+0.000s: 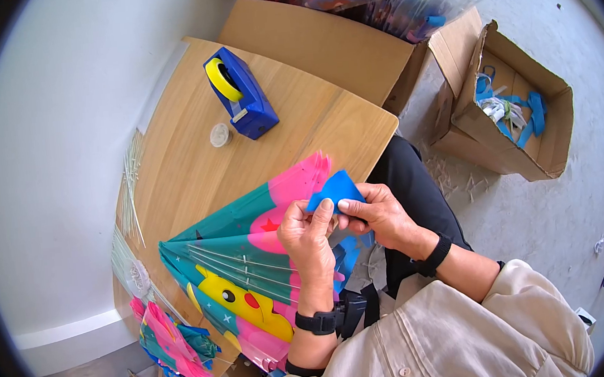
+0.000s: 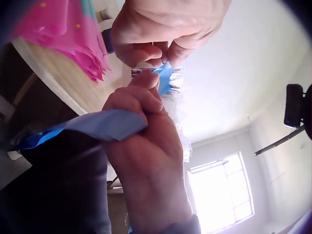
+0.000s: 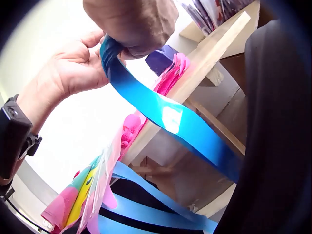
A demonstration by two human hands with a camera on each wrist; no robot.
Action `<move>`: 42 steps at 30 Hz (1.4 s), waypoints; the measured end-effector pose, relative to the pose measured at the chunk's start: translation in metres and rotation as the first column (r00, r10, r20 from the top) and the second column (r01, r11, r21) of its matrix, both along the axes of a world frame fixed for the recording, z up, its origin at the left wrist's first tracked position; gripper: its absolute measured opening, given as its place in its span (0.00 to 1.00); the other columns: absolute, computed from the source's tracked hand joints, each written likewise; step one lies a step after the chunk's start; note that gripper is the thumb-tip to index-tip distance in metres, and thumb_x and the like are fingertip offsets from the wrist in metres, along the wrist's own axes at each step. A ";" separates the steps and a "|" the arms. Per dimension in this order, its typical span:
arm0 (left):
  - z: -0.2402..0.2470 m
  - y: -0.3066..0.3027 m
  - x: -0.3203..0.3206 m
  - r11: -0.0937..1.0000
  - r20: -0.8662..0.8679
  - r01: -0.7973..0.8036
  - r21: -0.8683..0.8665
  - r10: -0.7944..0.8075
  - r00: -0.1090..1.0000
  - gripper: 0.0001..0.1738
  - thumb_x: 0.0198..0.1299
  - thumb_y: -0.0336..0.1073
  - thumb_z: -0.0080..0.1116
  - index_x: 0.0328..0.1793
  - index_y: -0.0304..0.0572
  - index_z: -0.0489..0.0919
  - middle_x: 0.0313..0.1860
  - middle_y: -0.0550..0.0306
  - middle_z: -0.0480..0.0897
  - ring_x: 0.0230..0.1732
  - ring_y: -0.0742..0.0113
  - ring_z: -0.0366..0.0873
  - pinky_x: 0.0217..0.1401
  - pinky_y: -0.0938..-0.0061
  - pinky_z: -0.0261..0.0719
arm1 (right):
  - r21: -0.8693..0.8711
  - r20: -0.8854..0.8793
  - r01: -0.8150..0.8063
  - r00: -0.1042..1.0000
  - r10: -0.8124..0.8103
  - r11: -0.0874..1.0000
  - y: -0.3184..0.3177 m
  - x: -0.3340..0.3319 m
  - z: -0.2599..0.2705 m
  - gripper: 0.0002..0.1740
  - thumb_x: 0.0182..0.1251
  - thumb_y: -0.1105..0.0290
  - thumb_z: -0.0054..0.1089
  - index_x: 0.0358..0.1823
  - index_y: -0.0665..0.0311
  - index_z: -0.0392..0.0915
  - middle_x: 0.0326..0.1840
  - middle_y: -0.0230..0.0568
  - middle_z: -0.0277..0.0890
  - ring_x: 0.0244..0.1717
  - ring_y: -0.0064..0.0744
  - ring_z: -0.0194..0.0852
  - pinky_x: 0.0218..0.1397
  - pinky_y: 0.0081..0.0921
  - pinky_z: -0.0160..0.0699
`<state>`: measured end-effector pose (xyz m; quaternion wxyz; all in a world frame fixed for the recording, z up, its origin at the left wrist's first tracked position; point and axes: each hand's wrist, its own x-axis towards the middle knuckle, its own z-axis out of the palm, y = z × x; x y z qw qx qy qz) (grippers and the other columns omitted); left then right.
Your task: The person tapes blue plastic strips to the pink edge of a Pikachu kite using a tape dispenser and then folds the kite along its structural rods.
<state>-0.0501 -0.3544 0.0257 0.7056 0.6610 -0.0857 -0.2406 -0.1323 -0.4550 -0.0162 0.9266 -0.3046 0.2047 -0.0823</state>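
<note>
A glossy blue ribbon-like strip (image 1: 338, 189) is pinched between both hands above the edge of the table. My left hand (image 1: 308, 238) holds its end with the thumb on top. Close beside it, my right hand (image 1: 391, 216) grips the same piece with thumb and curled fingers. From the right hand a long blue tail (image 3: 146, 105) hangs down past the table edge in the right wrist view. Just left of the hands lies a teal and pink kite (image 1: 251, 265) with a yellow cartoon face and thin white rods. My left forearm overlaps part of it.
On the wooden table (image 1: 174, 121) stand a blue tape dispenser (image 1: 251, 99) and a small round tub (image 1: 220, 134). Thin white rods (image 1: 130, 189) lie along the wall side. Cardboard boxes (image 1: 318, 43) flank the table's far end; a smaller box (image 1: 469, 131) contains blue strips.
</note>
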 end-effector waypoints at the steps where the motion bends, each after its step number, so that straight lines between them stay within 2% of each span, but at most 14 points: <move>1: -0.003 0.002 0.001 0.999 -0.020 0.008 -0.048 -0.009 1.000 0.07 0.59 0.27 0.62 0.30 0.39 0.75 0.25 0.61 0.77 0.24 0.78 0.69 0.26 0.81 0.68 | 0.001 0.000 0.000 1.000 0.000 1.000 -0.001 -0.001 -0.001 0.08 0.67 0.67 0.61 0.38 0.66 0.81 0.29 0.36 0.81 0.21 0.15 0.66 0.22 0.14 0.60; 9: -0.011 0.008 0.011 0.998 0.020 -0.004 0.058 0.003 1.000 0.05 0.60 0.28 0.58 0.32 0.37 0.75 0.25 0.60 0.76 0.24 0.77 0.70 0.26 0.80 0.69 | -0.066 -0.045 0.088 0.995 -0.091 0.994 0.000 0.000 -0.005 0.11 0.69 0.65 0.58 0.35 0.66 0.82 0.29 0.37 0.82 0.22 0.16 0.69 0.23 0.15 0.65; 12: -0.013 0.003 0.009 0.994 0.020 -0.096 0.060 0.095 0.995 0.03 0.60 0.28 0.57 0.35 0.36 0.76 0.27 0.61 0.77 0.24 0.76 0.70 0.27 0.81 0.69 | -0.091 -0.047 0.049 0.997 -0.054 0.995 -0.002 -0.002 -0.009 0.11 0.69 0.66 0.58 0.36 0.66 0.82 0.30 0.37 0.83 0.23 0.16 0.71 0.25 0.16 0.66; 15: -0.003 -0.002 0.008 0.977 -0.160 -0.185 -0.110 0.167 0.973 0.03 0.61 0.29 0.58 0.35 0.38 0.77 0.27 0.66 0.75 0.27 0.79 0.70 0.30 0.83 0.66 | -0.130 -0.073 0.015 0.997 -0.025 0.991 -0.003 -0.001 -0.011 0.11 0.70 0.66 0.57 0.37 0.66 0.82 0.30 0.37 0.83 0.24 0.16 0.72 0.26 0.16 0.68; 17: -0.005 0.000 0.009 0.994 0.009 -0.100 -0.031 0.101 0.995 0.04 0.61 0.28 0.58 0.34 0.37 0.77 0.25 0.67 0.74 0.26 0.80 0.68 0.29 0.84 0.65 | -0.146 -0.086 -0.007 0.996 -0.005 0.989 -0.003 0.000 -0.010 0.11 0.70 0.66 0.56 0.38 0.66 0.82 0.30 0.37 0.83 0.24 0.16 0.73 0.26 0.16 0.69; 22: -0.017 0.012 0.018 0.982 0.134 -0.023 0.190 -0.003 0.991 0.03 0.59 0.26 0.58 0.32 0.36 0.78 0.25 0.64 0.76 0.23 0.81 0.67 0.26 0.86 0.63 | -0.136 -0.081 -0.008 0.997 -0.003 0.991 -0.004 0.001 -0.005 0.10 0.70 0.68 0.55 0.42 0.67 0.82 0.32 0.38 0.83 0.27 0.17 0.76 0.30 0.16 0.73; 28: -0.038 0.023 0.023 0.975 0.080 -0.008 0.224 -0.011 0.997 0.05 0.60 0.27 0.58 0.31 0.37 0.77 0.23 0.66 0.75 0.21 0.83 0.66 0.24 0.87 0.62 | -0.398 -0.033 -0.086 0.996 0.080 0.913 -0.014 0.001 -0.012 0.09 0.71 0.71 0.53 0.42 0.67 0.82 0.34 0.34 0.83 0.30 0.18 0.77 0.36 0.18 0.77; 30: -0.038 0.022 0.024 0.976 0.071 -0.035 0.215 0.020 0.997 0.05 0.60 0.28 0.58 0.31 0.38 0.77 0.22 0.66 0.75 0.20 0.83 0.66 0.23 0.87 0.62 | -0.602 -0.001 -0.085 0.994 0.106 0.794 -0.015 0.004 -0.018 0.09 0.71 0.71 0.53 0.43 0.67 0.81 0.34 0.33 0.82 0.32 0.19 0.78 0.38 0.19 0.79; 34: -0.032 0.016 0.032 0.974 0.012 -0.068 0.218 0.067 0.998 0.06 0.60 0.29 0.59 0.31 0.39 0.76 0.22 0.66 0.74 0.18 0.82 0.66 0.20 0.87 0.61 | -0.553 0.023 -0.045 0.997 0.068 0.832 -0.014 0.010 -0.013 0.10 0.72 0.71 0.53 0.43 0.68 0.80 0.33 0.33 0.81 0.34 0.19 0.80 0.39 0.20 0.80; 36: -0.034 0.016 0.037 0.975 0.016 -0.059 0.213 0.057 0.998 0.06 0.60 0.29 0.59 0.30 0.39 0.76 0.21 0.66 0.74 0.18 0.82 0.66 0.19 0.87 0.62 | -0.365 0.014 0.030 1.000 -0.027 0.930 -0.018 0.013 -0.017 0.10 0.72 0.71 0.52 0.45 0.69 0.79 0.34 0.35 0.81 0.36 0.21 0.80 0.40 0.20 0.81; 38: -0.036 0.015 0.043 0.979 0.010 -0.034 0.203 0.033 0.999 0.07 0.60 0.29 0.59 0.30 0.39 0.76 0.21 0.66 0.74 0.18 0.82 0.65 0.20 0.87 0.61 | -0.391 0.006 0.009 1.000 -0.007 0.920 -0.021 0.016 -0.014 0.09 0.70 0.74 0.53 0.45 0.70 0.79 0.34 0.38 0.82 0.36 0.21 0.81 0.41 0.21 0.80; 39: -0.039 0.013 0.046 0.979 0.008 -0.035 0.202 0.034 0.999 0.07 0.60 0.29 0.59 0.30 0.39 0.76 0.21 0.66 0.74 0.18 0.82 0.65 0.20 0.87 0.61 | -0.558 0.017 -0.048 0.997 0.069 0.828 -0.023 0.017 -0.016 0.08 0.68 0.77 0.54 0.45 0.69 0.79 0.35 0.40 0.81 0.37 0.25 0.81 0.41 0.23 0.80; 41: -0.045 0.009 0.052 0.943 0.409 -0.089 0.320 -0.052 0.911 0.07 0.59 0.28 0.60 0.28 0.37 0.76 0.21 0.67 0.73 0.20 0.83 0.64 0.22 0.86 0.62 | -0.833 0.047 -0.043 0.988 0.147 0.552 -0.024 0.021 -0.014 0.13 0.59 0.83 0.57 0.45 0.67 0.79 0.36 0.47 0.80 0.38 0.38 0.82 0.43 0.27 0.78; 42: -0.048 0.009 0.054 0.943 0.408 -0.090 0.320 -0.051 0.911 0.07 0.59 0.28 0.60 0.28 0.37 0.76 0.21 0.67 0.73 0.20 0.83 0.64 0.22 0.86 0.62 | -0.833 0.045 -0.045 0.988 0.148 0.552 -0.023 0.023 -0.012 0.13 0.59 0.83 0.57 0.45 0.67 0.79 0.36 0.47 0.80 0.38 0.38 0.82 0.43 0.27 0.78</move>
